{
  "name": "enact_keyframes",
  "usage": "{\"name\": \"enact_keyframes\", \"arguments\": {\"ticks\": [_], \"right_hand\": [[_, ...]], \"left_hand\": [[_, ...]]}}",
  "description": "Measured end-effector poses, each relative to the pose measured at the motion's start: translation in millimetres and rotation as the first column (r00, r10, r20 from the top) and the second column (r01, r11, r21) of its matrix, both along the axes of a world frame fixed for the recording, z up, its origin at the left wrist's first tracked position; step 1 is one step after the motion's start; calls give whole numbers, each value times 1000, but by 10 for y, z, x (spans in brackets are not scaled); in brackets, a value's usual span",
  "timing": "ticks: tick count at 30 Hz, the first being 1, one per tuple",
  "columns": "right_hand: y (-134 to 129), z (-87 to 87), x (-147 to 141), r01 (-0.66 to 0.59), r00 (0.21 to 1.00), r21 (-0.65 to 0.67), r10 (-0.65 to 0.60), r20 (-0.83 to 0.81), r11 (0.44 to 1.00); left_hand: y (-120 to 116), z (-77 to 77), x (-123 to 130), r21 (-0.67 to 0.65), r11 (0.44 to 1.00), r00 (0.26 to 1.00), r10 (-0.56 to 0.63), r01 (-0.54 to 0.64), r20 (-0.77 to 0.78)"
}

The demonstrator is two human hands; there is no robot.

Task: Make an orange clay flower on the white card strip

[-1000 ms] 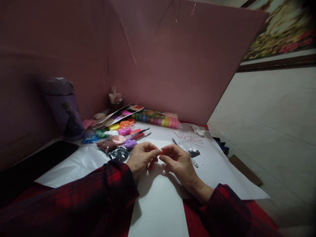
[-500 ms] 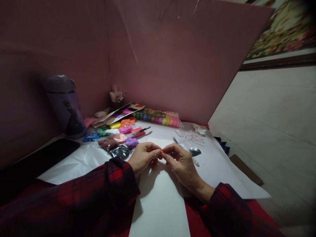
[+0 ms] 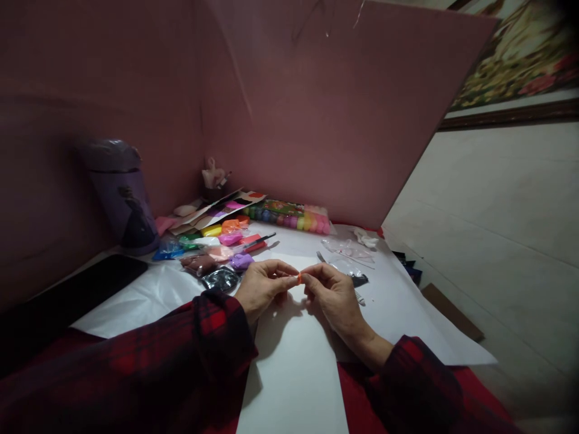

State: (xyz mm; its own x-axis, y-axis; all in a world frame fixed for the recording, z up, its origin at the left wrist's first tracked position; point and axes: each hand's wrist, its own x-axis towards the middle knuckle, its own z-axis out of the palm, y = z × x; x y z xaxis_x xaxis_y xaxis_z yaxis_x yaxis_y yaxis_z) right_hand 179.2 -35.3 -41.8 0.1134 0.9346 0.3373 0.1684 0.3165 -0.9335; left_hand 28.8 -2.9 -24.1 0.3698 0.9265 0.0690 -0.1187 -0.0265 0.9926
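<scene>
Between my fingertips is a small orange piece of modelling clay point(image 3: 299, 278), pinched above the white paper point(image 3: 294, 367). My left hand point(image 3: 262, 288) grips it from the left with thumb and forefinger. From the right, the thumb and forefinger of my right hand point(image 3: 333, 300) close on the same piece. Just left of my left hand lie a black packet point(image 3: 221, 279) and a purple lump of clay point(image 3: 241, 261). Partly hidden behind my right hand is a fork point(image 3: 321, 257), near clear plastic wrapping with a dark piece point(image 3: 359, 279).
Several coloured clay packets, including a yellow one point(image 3: 211, 231), lie at the back left with a pen point(image 3: 262, 238). Behind them is a tray of coloured clay point(image 3: 289, 216). A purple bottle point(image 3: 124, 202) stands far left beside a black flat object point(image 3: 85, 283). Pink panels point(image 3: 316, 120) wall the back.
My fingers have shifted slightly, and more of the orange clay shows between them. My right hand has turned a little; the surrounding things stay put.
</scene>
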Motion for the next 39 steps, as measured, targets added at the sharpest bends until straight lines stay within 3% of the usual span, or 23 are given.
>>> {"name": "enact_keyframes", "arguments": {"ticks": [4, 8, 10, 17, 23, 30, 39], "right_hand": [[-24, 18, -22, -60, 998, 9, 60, -3, 998], [-21, 1, -6, -5, 1000, -19, 5, -27, 1000], [-8, -3, 14, 41, 996, -63, -45, -71, 997], [6, 28, 32, 101, 992, -85, -107, -68, 991], [-4, -6, 16, -6, 1000, -79, 4, -22, 997], [-7, 3, 32, 57, 998, -28, -57, 1, 998], [-26, -2, 42, 115, 993, -55, -114, 32, 992]], "left_hand": [[-27, -6, 31, 12, 998, 997, -55, 56, -60], [-41, -27, 45, 139, 990, 984, 49, -25, -169], [-26, -38, 41, 115, 992, 982, 65, -45, -179], [34, -42, 14, 20, 995, 994, 96, -95, -52], [29, -39, 9, -30, 999, 995, 25, -22, 100], [29, -26, -7, -1, 997, 997, 80, -80, 18], [39, -57, 15, 10, 994, 991, 105, -106, 80]]}}
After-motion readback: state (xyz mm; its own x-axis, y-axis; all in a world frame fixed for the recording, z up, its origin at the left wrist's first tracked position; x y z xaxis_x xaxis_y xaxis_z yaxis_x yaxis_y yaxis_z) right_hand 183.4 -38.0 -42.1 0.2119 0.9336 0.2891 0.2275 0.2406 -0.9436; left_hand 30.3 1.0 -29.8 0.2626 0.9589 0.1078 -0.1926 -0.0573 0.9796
